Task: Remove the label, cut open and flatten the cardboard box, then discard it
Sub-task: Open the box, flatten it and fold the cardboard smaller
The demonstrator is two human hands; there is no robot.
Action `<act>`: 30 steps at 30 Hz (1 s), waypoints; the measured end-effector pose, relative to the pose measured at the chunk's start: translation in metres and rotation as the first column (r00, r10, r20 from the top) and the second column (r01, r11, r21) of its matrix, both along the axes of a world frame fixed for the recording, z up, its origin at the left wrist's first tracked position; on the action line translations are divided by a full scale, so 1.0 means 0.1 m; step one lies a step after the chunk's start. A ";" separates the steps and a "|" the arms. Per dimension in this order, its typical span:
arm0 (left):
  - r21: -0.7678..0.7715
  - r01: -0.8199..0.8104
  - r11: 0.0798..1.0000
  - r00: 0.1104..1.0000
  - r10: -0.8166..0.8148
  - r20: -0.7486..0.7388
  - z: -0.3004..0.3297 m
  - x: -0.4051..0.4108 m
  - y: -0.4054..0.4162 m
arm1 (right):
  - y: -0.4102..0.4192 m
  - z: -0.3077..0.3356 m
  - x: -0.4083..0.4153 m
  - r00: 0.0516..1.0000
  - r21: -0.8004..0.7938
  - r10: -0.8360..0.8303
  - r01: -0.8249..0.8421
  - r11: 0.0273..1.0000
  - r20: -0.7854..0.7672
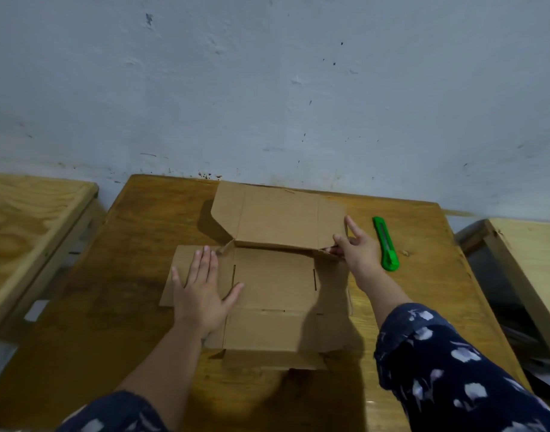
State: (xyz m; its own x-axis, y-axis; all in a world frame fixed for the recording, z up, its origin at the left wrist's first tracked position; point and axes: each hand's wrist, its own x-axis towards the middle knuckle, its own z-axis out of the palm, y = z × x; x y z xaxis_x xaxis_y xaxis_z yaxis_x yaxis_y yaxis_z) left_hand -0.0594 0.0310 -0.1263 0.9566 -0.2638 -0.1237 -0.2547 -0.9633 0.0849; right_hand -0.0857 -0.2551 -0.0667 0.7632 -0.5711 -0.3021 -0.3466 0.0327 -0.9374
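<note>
Cardboard box (273,282): we see it opened out and lying mostly flat at the middle of the wooden table (117,275), its far panel reaching the table's back edge by the wall (267,88). One fold near the middle is still raised as a low ridge running across the box.

Left to right, we note first a pale plywood surface (27,226) left of the table, set apart from it by a gap. Next, our left hand (202,291) lies palm down on the box's left flap, fingers straight and close together, thumb spread out toward the centre panel; it presses the cardboard flat and grips nothing.

Our right hand (357,247) is at the right end of the raised fold. Index finger points up and away, the other fingers are loosely extended, and the thumb side meets the cardboard corner. We cannot tell whether it pinches the flap or only touches it.

Just right of that hand, a green utility knife (385,243) lies on the table, untouched, apart from the box. Both forearms carry dark patterned sleeves (438,369).
</note>
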 end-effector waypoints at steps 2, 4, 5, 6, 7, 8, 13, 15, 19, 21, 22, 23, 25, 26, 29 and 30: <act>-0.007 -0.022 1.000 1.000 0.022 -0.004 0.01 -0.02 -0.01 | 0.01 -0.01 0.00 1.000 -0.005 0.004 -0.004 1.000 0.005; -0.064 -0.040 0.997 0.999 0.040 -0.006 0.01 -0.06 0.00 | 0.02 0.00 0.01 1.000 -0.011 -0.010 0.010 1.000 0.008; -0.111 -0.037 0.993 0.999 0.038 0.009 0.01 -0.09 0.02 | 0.03 0.00 0.01 1.000 -0.016 -0.017 0.017 1.000 0.005; -0.156 -0.021 0.988 0.999 0.027 0.036 0.01 -0.13 0.06 | 0.03 0.00 0.02 1.000 -0.023 -0.022 0.022 0.999 0.002; -0.182 0.003 0.983 0.998 0.008 0.064 0.02 -0.17 0.10 | 0.04 0.00 0.02 1.000 -0.035 -0.024 0.024 0.999 -0.005; -0.188 0.025 0.982 0.996 -0.009 0.088 0.03 -0.22 0.14 | 0.04 -0.01 0.02 1.000 -0.050 -0.025 0.025 0.998 -0.013; -0.099 0.007 0.995 1.000 -0.010 -0.027 0.06 -0.39 0.32 | 0.09 -0.03 -0.03 0.999 -0.090 -0.048 0.046 0.995 -0.015; -0.077 -0.015 0.997 0.998 0.011 -0.056 0.05 -0.39 0.31 | 0.09 -0.04 -0.06 0.999 -0.111 -0.052 0.050 0.993 -0.014; -0.074 -0.039 0.996 0.997 0.034 -0.066 0.02 -0.30 0.24 | 0.06 -0.08 -0.04 0.998 -0.124 -0.063 0.061 0.990 -0.012; -0.071 -0.050 0.996 0.995 0.043 -0.091 0.06 -0.22 0.19 | 0.05 -0.05 0.03 0.997 -0.145 -0.083 0.081 0.986 -0.006; -0.087 -0.073 0.994 0.992 0.063 -0.113 0.10 -0.17 0.16 | 0.04 -0.02 0.08 0.996 -0.163 -0.091 0.090 0.983 -0.001; -0.129 -0.112 0.985 0.987 0.095 -0.130 0.16 -0.11 0.11 | 0.03 0.00 0.12 0.995 -0.181 -0.095 0.094 0.979 0.002; -0.281 -0.191 0.941 0.979 0.164 -0.117 0.33 0.08 0.02 | 0.02 0.03 0.17 0.995 -0.209 -0.096 0.095 0.973 0.002; -0.364 -0.197 0.910 0.980 0.184 -0.071 0.44 0.20 -0.03 | 0.01 0.03 0.18 0.995 -0.217 -0.095 0.093 0.972 0.000; -0.515 -0.039 0.856 0.976 0.144 0.166 0.83 0.60 -0.18 | 0.02 -0.01 0.12 0.996 -0.233 -0.089 0.088 0.968 0.005; -0.529 0.020 0.849 0.971 0.110 0.213 0.95 0.73 -0.23 | 0.03 -0.04 0.09 0.996 -0.235 -0.089 0.089 0.968 0.010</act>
State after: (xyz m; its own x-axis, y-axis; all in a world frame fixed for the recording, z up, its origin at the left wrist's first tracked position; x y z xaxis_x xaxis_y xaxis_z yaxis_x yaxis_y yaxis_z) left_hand 0.0134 0.0084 -0.0315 0.9529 -0.1826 0.2420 -0.2868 -0.8016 0.5245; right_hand -0.0766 -0.2517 -0.0703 0.7061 -0.6916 -0.1524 -0.3531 -0.1573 -0.9223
